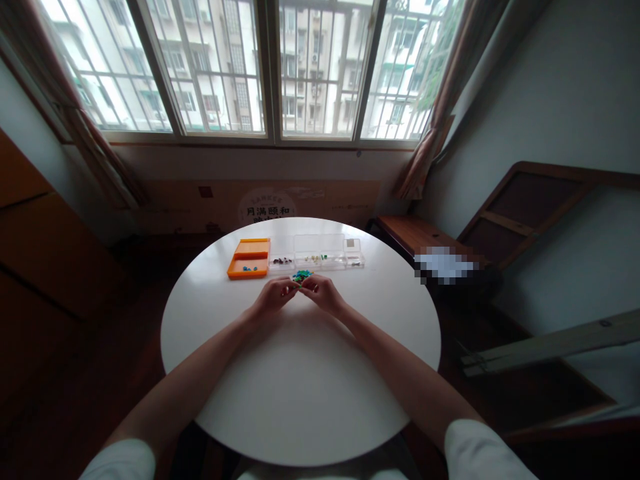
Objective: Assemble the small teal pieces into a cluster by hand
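My left hand [276,293] and my right hand [323,293] meet over the white round table, fingertips almost touching. Both are closed in a pinch at a tiny green piece [301,286], too small for me to tell its kind. Just beyond the fingertips is a little heap of blue and green pieces [303,275], partly covered by the hands. An orange case [249,273] stands open behind my left hand, with a few blue pieces in its near half. Beside it, clear plastic boxes [320,247] with raised lids hold dark brown, cream and green bits.
The white round table [300,393] fills the middle of the view. A wooden bench [417,235] stands past its right edge, with a blurred-out item on it. Curtains [425,157] flank a barred window, and a printed cardboard panel [200,200] leans below it.
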A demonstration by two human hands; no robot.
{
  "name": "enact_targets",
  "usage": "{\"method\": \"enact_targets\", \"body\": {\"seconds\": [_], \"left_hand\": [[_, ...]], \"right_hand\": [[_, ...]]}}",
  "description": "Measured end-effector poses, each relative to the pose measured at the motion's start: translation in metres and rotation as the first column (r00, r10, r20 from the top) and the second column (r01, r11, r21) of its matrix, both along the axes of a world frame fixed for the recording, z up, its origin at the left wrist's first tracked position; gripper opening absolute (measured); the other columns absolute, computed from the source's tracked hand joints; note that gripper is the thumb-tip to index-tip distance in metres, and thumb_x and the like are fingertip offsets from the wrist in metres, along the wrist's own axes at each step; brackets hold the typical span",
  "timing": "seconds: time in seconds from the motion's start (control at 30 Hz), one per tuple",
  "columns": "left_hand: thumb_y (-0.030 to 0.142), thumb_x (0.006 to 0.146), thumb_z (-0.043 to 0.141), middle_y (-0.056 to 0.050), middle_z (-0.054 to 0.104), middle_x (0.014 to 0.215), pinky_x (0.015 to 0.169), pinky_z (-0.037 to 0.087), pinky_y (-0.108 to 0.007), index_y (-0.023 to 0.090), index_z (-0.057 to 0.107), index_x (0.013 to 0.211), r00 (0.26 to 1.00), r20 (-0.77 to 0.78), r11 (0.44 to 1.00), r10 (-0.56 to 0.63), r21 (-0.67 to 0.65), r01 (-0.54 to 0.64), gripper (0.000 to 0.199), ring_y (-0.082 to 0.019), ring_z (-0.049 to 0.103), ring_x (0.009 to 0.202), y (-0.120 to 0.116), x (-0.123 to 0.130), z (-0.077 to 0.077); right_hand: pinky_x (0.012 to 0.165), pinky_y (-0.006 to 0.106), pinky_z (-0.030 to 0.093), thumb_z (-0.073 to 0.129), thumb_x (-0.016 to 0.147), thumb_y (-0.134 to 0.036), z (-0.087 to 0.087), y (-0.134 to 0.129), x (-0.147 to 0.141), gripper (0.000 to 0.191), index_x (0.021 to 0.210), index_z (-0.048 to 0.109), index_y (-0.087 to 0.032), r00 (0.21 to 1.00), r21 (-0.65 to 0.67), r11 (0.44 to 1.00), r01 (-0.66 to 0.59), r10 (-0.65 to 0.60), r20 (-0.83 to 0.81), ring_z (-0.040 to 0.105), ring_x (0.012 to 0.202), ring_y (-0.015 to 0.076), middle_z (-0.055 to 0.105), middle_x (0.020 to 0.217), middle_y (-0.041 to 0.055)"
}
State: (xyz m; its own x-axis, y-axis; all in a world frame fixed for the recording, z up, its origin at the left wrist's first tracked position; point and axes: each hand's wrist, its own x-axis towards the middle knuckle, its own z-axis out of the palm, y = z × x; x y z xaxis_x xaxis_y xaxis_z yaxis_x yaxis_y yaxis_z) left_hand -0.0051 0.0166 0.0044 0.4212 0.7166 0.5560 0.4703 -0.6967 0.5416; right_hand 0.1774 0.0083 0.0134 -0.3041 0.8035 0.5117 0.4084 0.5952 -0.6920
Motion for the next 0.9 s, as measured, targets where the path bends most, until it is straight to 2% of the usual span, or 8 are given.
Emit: {"method": "enact_targets", "body": {"seconds": [0.37, 0.9], "left_hand": [[0.022, 0.082, 0.056, 0.000, 0.056, 0.064, 0.051, 0.036, -0.016, 0.016, 0.068, 0.085, 1.000, 0.003, 1.000, 0.009, 0.014, -0.009, 0.014, -0.006, 0.047, 0.053, -0.0006, 0.0008, 0.0014], [0.024, 0.081, 0.056, 0.000, 0.057, 0.066, 0.051, 0.037, -0.016, 0.017, 0.069, 0.087, 1.000, 0.003, 1.000, 0.001, 0.009, -0.001, 0.015, -0.006, 0.048, 0.053, -0.0005, 0.0002, 0.0006]], "right_hand": [[0.056, 0.022, 0.043, 0.060, 0.077, -0.022, 0.0055, -0.0039, -0.0001, 0.011, 0.076, 0.066, -0.013, 1.000, 0.008, 1.000, -0.011, 0.011, 0.016, 0.055, 0.060, 0.0120, 0.064, 0.068, 0.0039], [0.059, 0.024, 0.043, 0.062, 0.077, -0.026, 0.0024, -0.0012, 0.0007, 0.013, 0.077, 0.067, -0.015, 1.000, 0.003, 1.000, -0.011, 0.011, 0.004, 0.056, 0.062, 0.0133, 0.065, 0.072, 0.0044]]}}
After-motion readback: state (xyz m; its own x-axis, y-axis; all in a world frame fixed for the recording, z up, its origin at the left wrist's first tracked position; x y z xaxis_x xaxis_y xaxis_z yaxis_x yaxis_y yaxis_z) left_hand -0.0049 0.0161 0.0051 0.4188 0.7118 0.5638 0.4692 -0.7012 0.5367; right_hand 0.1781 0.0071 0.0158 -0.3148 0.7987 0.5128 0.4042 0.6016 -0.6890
